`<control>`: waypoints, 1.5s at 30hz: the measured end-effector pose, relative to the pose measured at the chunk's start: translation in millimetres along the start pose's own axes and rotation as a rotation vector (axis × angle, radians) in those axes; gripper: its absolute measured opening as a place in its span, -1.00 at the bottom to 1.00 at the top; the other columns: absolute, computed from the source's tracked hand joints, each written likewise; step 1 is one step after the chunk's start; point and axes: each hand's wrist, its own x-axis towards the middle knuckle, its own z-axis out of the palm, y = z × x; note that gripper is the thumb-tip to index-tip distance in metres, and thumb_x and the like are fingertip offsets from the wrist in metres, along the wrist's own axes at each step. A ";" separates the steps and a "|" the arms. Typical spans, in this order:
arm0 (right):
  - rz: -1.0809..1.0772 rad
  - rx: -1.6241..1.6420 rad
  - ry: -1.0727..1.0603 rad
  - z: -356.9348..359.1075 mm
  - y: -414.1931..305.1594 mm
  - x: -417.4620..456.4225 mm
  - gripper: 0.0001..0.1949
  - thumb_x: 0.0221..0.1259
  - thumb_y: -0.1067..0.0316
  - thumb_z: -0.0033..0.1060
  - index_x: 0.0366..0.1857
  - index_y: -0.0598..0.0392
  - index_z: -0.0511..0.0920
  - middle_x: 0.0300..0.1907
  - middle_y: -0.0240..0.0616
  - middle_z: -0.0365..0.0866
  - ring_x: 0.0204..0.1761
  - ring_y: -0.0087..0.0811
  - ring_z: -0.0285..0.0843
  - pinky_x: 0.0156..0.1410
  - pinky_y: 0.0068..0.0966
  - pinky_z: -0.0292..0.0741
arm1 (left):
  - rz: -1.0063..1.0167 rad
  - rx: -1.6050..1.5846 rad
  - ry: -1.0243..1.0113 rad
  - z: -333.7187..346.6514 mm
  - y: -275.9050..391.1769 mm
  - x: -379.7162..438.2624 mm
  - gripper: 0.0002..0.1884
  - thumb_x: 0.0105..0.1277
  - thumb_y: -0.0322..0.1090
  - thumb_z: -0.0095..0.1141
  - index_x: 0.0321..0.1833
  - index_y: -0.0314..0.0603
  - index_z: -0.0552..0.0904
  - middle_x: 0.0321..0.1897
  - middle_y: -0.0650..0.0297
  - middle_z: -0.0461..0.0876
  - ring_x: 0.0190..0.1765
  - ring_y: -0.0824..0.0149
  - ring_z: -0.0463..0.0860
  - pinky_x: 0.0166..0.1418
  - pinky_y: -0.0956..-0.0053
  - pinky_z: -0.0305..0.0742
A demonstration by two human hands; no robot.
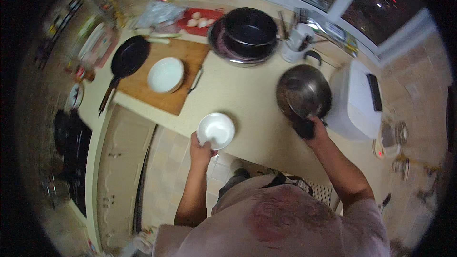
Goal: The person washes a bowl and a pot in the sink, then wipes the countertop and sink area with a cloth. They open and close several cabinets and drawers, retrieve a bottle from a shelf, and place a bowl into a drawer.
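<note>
My left hand point(202, 150) grips the rim of a small white bowl point(216, 128), held near the counter's front edge with the thumb over its side. At the right, my right hand point(317, 132) is closed on the black handle of a round dark metal pan point(305, 91). To the left, white bowls point(166, 75), seemingly stacked, sit on a wooden cutting board point(150, 98). A black frying pan point(130, 55) lies over the board's left edge, its handle towards me.
Behind stand nested black pots point(251, 26), a red tray point(185, 25) with several eggs, and a white utensil holder point(291, 51). A translucent container point(357, 103) with a white lid is at the right. A black stove point(76, 150) is far left.
</note>
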 end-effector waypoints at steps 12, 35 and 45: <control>-0.065 0.105 0.366 39.1 12.6 28.1 -0.49 0.21 0.18 0.20 0.23 0.02 0.32 0.20 -0.22 0.46 0.17 -0.26 0.50 0.24 -0.32 0.45 | -0.054 0.045 -0.131 5.3 -14.7 -1.3 -0.44 0.15 -0.56 -0.10 0.28 -0.12 0.22 -0.03 0.08 0.54 -0.31 0.21 0.68 -0.44 0.40 0.67; -0.644 -1.780 0.578 -70.0 46.7 -20.7 -0.43 0.02 0.05 0.29 0.19 -0.06 0.49 0.34 -0.04 0.23 0.24 -0.02 0.30 0.30 -0.07 0.32 | -0.122 0.279 -0.494 32.8 14.0 -50.5 -0.48 0.18 -0.60 -0.05 0.24 -0.20 0.25 0.10 0.08 0.45 -0.14 0.18 0.67 -0.43 0.46 0.70; -0.953 -1.544 -0.164 -156.0 125.2 -93.7 -0.52 0.41 -0.04 -0.16 0.26 0.02 0.37 0.24 0.00 0.41 0.28 -0.05 0.36 0.35 -0.18 0.31 | -0.171 0.466 -1.026 138.7 5.4 -113.7 -0.41 0.17 -0.50 -0.04 0.31 -0.18 0.18 0.16 0.08 0.38 0.04 0.11 0.58 -0.23 0.31 0.69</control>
